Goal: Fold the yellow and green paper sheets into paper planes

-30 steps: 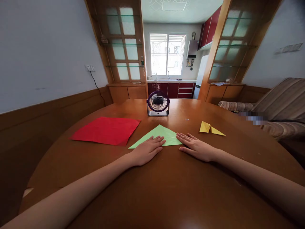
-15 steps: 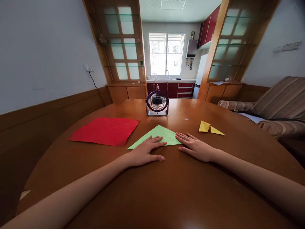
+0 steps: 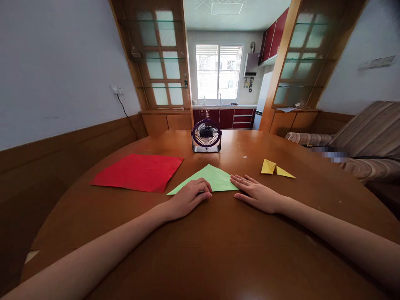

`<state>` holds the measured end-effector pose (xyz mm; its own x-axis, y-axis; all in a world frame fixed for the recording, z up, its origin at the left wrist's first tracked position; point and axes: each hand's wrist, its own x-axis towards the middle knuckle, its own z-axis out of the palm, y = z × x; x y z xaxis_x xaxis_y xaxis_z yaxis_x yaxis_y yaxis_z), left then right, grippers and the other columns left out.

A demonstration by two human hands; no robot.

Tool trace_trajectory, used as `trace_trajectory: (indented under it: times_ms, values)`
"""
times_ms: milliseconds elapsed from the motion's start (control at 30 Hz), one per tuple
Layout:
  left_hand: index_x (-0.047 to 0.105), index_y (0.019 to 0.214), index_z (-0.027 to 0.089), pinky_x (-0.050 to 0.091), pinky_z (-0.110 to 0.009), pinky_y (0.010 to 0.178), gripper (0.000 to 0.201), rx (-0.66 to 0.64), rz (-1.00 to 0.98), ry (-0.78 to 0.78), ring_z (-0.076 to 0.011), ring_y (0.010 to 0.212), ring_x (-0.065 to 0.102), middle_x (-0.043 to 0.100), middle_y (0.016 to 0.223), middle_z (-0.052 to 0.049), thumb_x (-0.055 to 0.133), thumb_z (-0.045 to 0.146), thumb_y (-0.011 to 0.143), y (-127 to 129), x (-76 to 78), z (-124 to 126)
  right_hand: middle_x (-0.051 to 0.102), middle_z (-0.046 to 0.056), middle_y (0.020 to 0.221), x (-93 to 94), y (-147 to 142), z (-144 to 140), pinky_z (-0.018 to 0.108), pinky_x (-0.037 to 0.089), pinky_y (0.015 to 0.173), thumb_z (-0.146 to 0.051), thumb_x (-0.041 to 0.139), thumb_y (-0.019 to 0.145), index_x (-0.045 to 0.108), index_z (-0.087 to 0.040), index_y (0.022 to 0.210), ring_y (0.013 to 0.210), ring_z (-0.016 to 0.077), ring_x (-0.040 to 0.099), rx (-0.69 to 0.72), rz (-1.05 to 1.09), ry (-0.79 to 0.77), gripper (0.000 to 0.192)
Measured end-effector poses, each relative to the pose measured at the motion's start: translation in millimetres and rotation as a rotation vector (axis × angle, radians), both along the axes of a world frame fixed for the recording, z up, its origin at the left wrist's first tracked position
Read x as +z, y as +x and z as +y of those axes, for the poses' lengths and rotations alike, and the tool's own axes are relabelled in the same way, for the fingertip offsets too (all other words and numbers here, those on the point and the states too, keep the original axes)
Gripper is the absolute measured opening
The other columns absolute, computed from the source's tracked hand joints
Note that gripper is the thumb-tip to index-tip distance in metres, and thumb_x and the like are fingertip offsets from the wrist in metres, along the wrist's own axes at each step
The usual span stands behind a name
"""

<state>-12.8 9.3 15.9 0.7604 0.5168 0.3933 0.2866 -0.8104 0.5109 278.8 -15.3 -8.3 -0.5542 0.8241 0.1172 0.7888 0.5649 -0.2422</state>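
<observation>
A sheet of light green paper (image 3: 215,178), folded into a triangle, lies on the table with its peak pointing away from me. My left hand (image 3: 187,199) is at the paper's near edge, left of the middle. Its fingers are curled, with thumb and index finger pinched together on that edge. The left hand covers part of the paper's lower left side. Flat over the right corner rests my right hand (image 3: 258,194), its fingers stretched out and pressing the paper to the table.
Red paper (image 3: 134,173) lies flat on the left of the round wooden table (image 3: 200,258). A folded yellow paper piece (image 3: 269,167) is on the right. Beyond the green sheet stands a small purple fan (image 3: 206,135). A striped armchair (image 3: 368,133) is at the right.
My left hand's spread fingers have curled in, and thumb and index finger have closed at the green paper's near edge. My right hand has stayed in place.
</observation>
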Motion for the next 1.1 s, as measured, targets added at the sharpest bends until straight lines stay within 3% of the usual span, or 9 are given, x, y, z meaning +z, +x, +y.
trace_trajectory:
  times_ms: [133,333,567,900,1100]
  values:
    - [0.06,0.079,0.018,0.046,-0.031,0.085,0.026,0.022,-0.034,0.023,-0.0158,0.089,0.058,0.062,0.094,-0.004,0.047,0.03,0.097,-2.1,-1.9,3.7,0.02,0.004,0.158,0.6,-0.2,-0.2,0.048,0.011,0.122,-0.062,0.028,0.096,0.019,-0.024,0.153,0.147,0.0253,0.016,-0.001,0.002,0.004,0.069]
    - [0.072,0.096,0.021,0.044,-0.032,0.091,0.015,-0.091,-0.018,0.092,-0.0167,0.094,0.06,0.066,0.097,-0.005,0.06,0.028,0.091,-5.2,-4.6,4.3,0.02,0.005,0.158,1.7,-0.7,-0.7,0.046,0.011,0.122,-0.062,0.028,0.096,0.019,-0.022,0.153,0.147,0.0242,0.016,-0.002,-0.015,0.003,0.069]
    - [0.074,0.096,0.025,0.041,-0.035,0.095,0.013,-0.116,0.028,0.118,-0.0168,0.095,0.061,0.068,0.099,-0.003,0.065,0.031,0.089,-4.1,-9.2,6.0,0.021,0.005,0.158,2.1,-1.4,-1.4,0.045,0.011,0.122,-0.062,0.028,0.096,0.021,-0.022,0.153,0.147,0.024,0.016,-0.009,-0.013,0.005,0.07]
    - [0.063,0.09,0.02,0.031,-0.041,0.109,0.021,-0.078,0.213,0.436,-0.0159,0.094,0.062,0.067,0.095,-0.003,0.044,0.025,0.098,5.6,-3.2,-5.6,0.02,0.004,0.158,-1.3,0.2,1.1,0.047,0.013,0.122,-0.063,0.028,0.096,0.019,-0.025,0.153,0.147,0.0244,0.017,0.0,0.0,0.018,0.069]
    - [0.054,0.09,0.019,0.035,-0.041,0.105,0.02,0.023,0.226,0.428,-0.018,0.093,0.057,0.062,0.094,-0.005,0.037,0.023,0.098,6.9,-0.8,-6.2,0.022,0.004,0.158,-1.7,0.4,1.1,0.048,0.013,0.122,-0.062,0.028,0.096,0.02,-0.025,0.153,0.147,0.0252,0.018,0.012,0.02,0.032,0.068]
